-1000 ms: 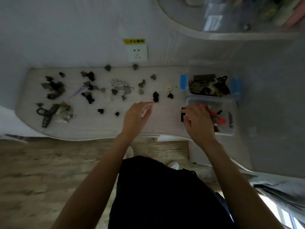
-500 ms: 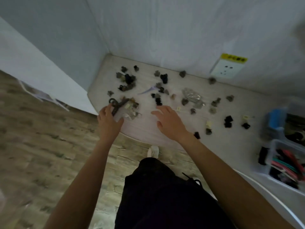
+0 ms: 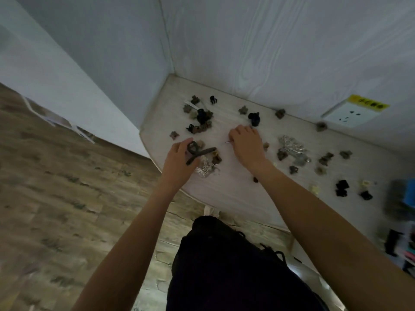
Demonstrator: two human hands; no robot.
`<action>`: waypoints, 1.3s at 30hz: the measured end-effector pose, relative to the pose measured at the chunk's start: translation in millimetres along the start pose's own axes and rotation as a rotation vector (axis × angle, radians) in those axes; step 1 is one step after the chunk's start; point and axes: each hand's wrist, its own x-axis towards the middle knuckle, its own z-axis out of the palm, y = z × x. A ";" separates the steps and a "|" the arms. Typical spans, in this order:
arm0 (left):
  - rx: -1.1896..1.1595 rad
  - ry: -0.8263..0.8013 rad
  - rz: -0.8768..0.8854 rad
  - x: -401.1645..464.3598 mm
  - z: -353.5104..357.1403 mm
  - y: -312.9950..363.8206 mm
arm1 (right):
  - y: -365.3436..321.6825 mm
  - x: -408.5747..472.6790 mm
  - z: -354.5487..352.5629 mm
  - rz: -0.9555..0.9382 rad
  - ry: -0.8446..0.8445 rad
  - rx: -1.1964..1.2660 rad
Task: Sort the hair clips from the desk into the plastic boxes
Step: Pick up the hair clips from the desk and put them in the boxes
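Desk (image 3: 224,189), pale wood-grain top, set into a wall corner; rounded front edge

Left hand (image 3: 179,157): over the desk's left front edge, fingers curled round a large dark hair clip (image 3: 198,152) with a looped end and two long crossing arms; clip lifted against the hand, just above a silvery clip (image 3: 205,169) and a small brown clip (image 3: 216,158) lying on the desk

Right hand (image 3: 247,144): knuckles up, further in on the desk, fingers bent down; a thin pale pin-like item (image 3: 228,142) sticks out at its left side, apparently pinched, though the fingertips are hidden and the grasp cannot be told for certain

Small hair clips, loose on the desk:
- brown and black cluster (image 3: 201,121) near the back left corner
- black claw clip (image 3: 254,117) just beyond the right hand
- silver leaf-shaped piece (image 3: 292,147) to the right of the right hand, brown clips around it
- two black clips (image 3: 342,187) nearer the right front

Plastic boxes (image 3: 404,198): far right edge of view, blurred; blue part visible, contents not legible

Wall socket (image 3: 349,114) with a yellow label, on the wall behind the desk

Floor (image 3: 67,198): wood-look planks, below left
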 end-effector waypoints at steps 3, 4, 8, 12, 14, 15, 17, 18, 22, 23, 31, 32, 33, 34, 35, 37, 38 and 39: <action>0.002 -0.056 0.023 5.6 -0.1 6.0 | 10.6 -0.7 -2.0 0.053 -0.006 -0.018; 0.010 -0.061 0.031 9.0 -1.4 6.3 | 13.3 -0.4 -3.4 0.063 0.009 -0.004; -0.021 0.044 0.061 35.6 -18.2 -0.3 | 5.7 12.4 -14.4 0.041 0.059 0.201; 0.027 0.085 0.150 84.6 -36.0 -3.3 | -8.1 29.3 -19.3 -0.014 -0.012 0.338; 0.080 0.040 0.198 113.0 -37.9 -2.9 | -12.9 37.1 -19.6 0.000 -0.048 0.360; 0.113 0.003 0.219 122.2 -36.4 -2.6 | -15.1 39.3 -19.9 0.010 -0.053 0.368; 0.178 -0.068 0.237 136.7 -32.2 -1.8 | -19.2 49.5 -20.6 0.023 -0.001 0.371; 0.207 -0.090 0.236 142.0 -30.8 -0.9 | -20.3 58.6 -20.9 0.021 0.033 0.359; 0.370 -0.151 0.233 140.1 -25.8 -1.3 | -27.9 96.8 -23.6 0.021 0.030 0.262; 0.386 -0.144 0.240 137.5 -24.3 -2.5 | -30.9 105.4 -23.8 0.014 0.002 0.242; 0.235 0.033 0.134 114.4 -33.9 -13.4 | -31.4 113.8 -0.7 0.084 -0.016 0.067; 0.182 0.075 0.110 110.3 -36.3 -13.0 | -27.6 109.8 0.6 0.124 -0.009 0.082; 0.121 0.115 0.090 105.1 -38.4 -11.4 | -23.1 104.2 1.3 0.166 -0.005 0.106; 0.057 0.146 0.078 99.4 -40.3 -7.7 | -17.9 98.4 1.7 0.206 0.002 0.133; -0.003 0.161 0.074 92.7 -40.8 -2.2 | -12.6 90.0 0.7 0.248 0.006 0.173; -0.095 0.139 0.071 78.2 -39.0 9.7 | -2.8 70.3 -4.3 0.309 0.014 0.261; -0.122 0.113 0.074 70.5 -35.6 16.8 | 2.6 56.6 -8.0 0.335 0.031 0.314; -0.140 0.091 0.072 64.1 -31.6 22.4 | 6.7 42.6 -13.7 0.354 0.058 0.374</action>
